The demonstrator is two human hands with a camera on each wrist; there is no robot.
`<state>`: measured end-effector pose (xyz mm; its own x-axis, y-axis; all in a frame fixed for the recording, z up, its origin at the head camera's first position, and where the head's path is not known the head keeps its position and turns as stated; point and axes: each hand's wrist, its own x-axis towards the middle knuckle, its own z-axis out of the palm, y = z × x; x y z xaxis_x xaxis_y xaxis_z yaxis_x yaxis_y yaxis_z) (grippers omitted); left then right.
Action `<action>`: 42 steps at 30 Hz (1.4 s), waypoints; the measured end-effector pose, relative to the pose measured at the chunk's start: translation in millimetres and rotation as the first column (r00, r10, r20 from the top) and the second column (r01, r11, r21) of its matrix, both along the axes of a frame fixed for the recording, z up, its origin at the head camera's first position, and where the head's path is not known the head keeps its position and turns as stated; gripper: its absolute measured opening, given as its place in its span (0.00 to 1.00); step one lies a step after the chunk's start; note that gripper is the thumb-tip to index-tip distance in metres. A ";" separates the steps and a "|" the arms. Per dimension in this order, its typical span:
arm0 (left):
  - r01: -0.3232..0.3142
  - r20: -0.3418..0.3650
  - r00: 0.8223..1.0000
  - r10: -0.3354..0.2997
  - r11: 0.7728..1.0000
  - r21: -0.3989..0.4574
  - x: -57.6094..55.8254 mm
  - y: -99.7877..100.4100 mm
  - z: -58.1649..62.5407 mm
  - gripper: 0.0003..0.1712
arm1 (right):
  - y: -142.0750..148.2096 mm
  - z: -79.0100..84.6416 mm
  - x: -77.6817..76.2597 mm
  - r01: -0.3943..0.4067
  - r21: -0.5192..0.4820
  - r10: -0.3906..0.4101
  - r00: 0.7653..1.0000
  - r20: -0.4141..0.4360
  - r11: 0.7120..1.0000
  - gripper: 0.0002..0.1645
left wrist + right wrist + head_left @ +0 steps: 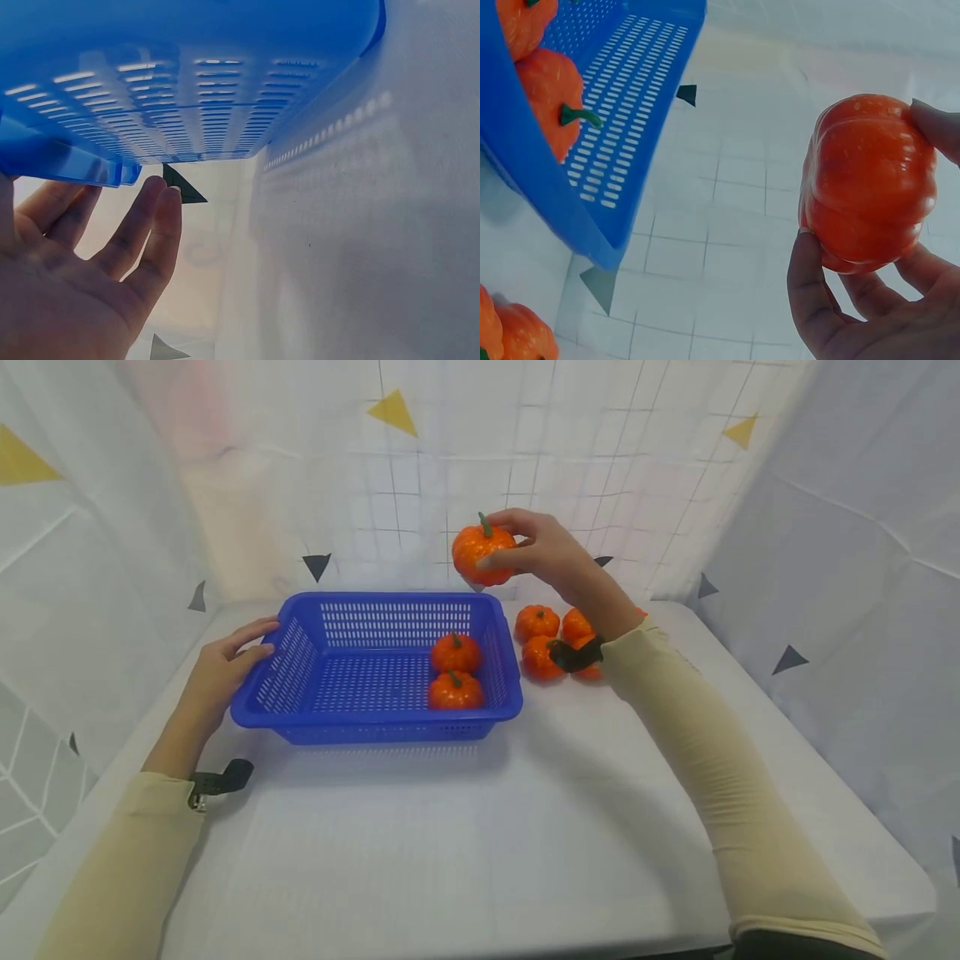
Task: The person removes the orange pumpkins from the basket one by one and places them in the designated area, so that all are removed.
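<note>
A small orange pumpkin (480, 556) with a green stem is held up by my right hand (543, 552), above the back right part of the blue basket (375, 718). The right wrist view shows the thumb on one side of the held pumpkin (870, 180) and the fingers on the other. At the basket's left rim, my left hand (221, 672) touches the edge with thumb and fingertips. From the left wrist camera, its fingers (154, 232) look extended, some passing behind the rim. Inside the basket, two pumpkins (455, 692) sit one behind the other along the right wall.
To the right of the basket, several more pumpkins (538, 622) are grouped on the white table (420, 843), partly hidden by my right wrist. White sheets with yellow and dark triangles (393, 414) hang behind the table and at both sides.
</note>
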<state>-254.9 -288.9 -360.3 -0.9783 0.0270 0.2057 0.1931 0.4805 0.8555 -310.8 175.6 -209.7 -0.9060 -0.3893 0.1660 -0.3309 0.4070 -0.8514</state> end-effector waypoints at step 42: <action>-0.005 0.000 1.000 0.005 1.000 0.007 -2.5 -0.7 -0.7 0.31 | 80.5 -0.6 12.2 0.178 0.000 -0.178 0.984 0.011 0.984 0.41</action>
